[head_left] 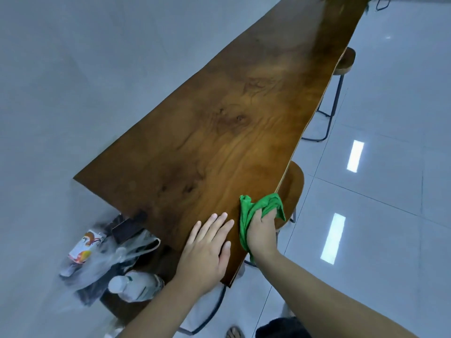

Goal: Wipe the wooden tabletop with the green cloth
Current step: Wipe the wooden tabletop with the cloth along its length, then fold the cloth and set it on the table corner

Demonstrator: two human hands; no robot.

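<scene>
A long, narrow wooden tabletop (231, 123) with dark brown grain runs from the lower left up to the top right, against a pale wall. My right hand (262, 231) grips a bunched green cloth (258, 207) and presses it on the wood at the table's near right edge. My left hand (207, 247) lies flat on the tabletop just left of the cloth, fingers spread, palm down, holding nothing.
Wooden stools on black metal legs stand under the table's right edge, one near (292, 189) and one farther (345, 61). At the lower left, beside the table's end, a clear plastic bag (102, 254) and a water bottle (131, 286) lie. Glossy tiled floor spreads to the right.
</scene>
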